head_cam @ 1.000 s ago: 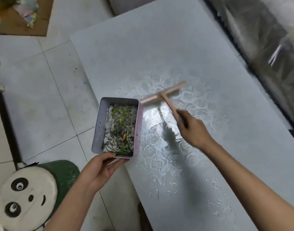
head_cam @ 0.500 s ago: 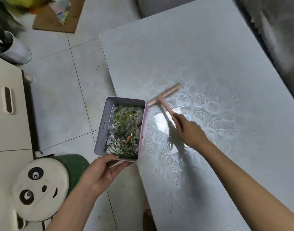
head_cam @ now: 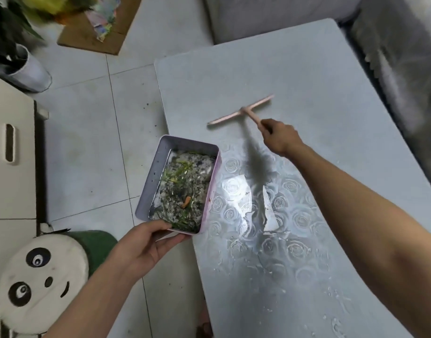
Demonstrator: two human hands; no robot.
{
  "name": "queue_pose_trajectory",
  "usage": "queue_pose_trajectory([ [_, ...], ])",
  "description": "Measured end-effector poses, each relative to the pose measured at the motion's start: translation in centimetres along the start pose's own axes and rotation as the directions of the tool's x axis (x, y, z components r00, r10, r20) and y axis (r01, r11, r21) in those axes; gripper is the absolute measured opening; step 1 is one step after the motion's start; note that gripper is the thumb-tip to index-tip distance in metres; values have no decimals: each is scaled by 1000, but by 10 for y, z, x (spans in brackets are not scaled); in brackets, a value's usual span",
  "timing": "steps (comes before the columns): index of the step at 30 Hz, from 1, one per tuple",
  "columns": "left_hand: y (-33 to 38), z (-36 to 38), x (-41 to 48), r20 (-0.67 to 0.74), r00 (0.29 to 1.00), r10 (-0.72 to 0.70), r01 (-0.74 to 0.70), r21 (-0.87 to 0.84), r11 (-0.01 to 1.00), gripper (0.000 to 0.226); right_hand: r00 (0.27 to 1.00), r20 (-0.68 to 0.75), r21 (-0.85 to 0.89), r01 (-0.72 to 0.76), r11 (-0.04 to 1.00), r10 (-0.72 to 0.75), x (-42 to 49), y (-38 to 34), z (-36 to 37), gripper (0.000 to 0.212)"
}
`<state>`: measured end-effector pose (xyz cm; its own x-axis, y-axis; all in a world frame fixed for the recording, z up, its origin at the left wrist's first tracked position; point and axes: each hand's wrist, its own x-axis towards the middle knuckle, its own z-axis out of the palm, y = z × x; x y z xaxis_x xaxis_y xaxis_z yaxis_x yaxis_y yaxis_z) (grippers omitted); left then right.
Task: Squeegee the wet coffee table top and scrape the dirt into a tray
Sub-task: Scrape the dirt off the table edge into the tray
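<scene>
The grey coffee table top (head_cam: 307, 76) has a wet, shiny patch with a rose pattern near its left edge. My right hand (head_cam: 279, 137) grips the handle of a pink T-shaped squeegee (head_cam: 238, 113), whose blade lies over the dry-looking part beyond the wet patch. My left hand (head_cam: 146, 247) holds the near end of a lilac rectangular tray (head_cam: 158, 167) against the table's left edge. The tray holds dirty water, green scraps and an orange bit.
A panda-faced green stool (head_cam: 38, 272) stands on the tiled floor at the lower left. A pale cabinet (head_cam: 9, 154) is at the left, with a plant pot (head_cam: 29, 71) behind it. A grey sofa (head_cam: 404, 69) runs along the table's far and right sides. Cardboard (head_cam: 92, 37) lies on the floor.
The squeegee has moved away from the tray's edge, farther up the table. The tray stays at the table's left edge in my left hand. The view has shifted to the left.
</scene>
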<state>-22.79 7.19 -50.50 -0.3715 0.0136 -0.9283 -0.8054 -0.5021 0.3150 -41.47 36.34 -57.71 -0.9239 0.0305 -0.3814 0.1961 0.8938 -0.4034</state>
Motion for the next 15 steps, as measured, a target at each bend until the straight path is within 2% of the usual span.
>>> queue_pose_trajectory([
  [2, 2, 2, 3, -1, 1000, -2, 2, 4, 1000, 31, 997, 7, 77, -71, 994, 71, -8, 18, 8, 36],
  [5, 3, 5, 3, 2, 1000, -1, 1, 18, 1000, 35, 993, -1, 152, -116, 982, 117, -69, 48, 24, 34],
  [11, 5, 24, 5, 10, 999, -45, 44, 33, 998, 33, 968, 54, 101, -248, 963, 244, -241, 80, 40, 36],
  [13, 3, 32, 4, 20, 998, -52, 51, 43, 998, 32, 959, 74, 87, -281, 956, 275, -268, 78, 31, 36],
  [15, 2, 42, 2, 37, 997, -61, 59, 67, 996, 30, 959, 26, 149, -281, 948, 281, -258, 80, 9, 34],
])
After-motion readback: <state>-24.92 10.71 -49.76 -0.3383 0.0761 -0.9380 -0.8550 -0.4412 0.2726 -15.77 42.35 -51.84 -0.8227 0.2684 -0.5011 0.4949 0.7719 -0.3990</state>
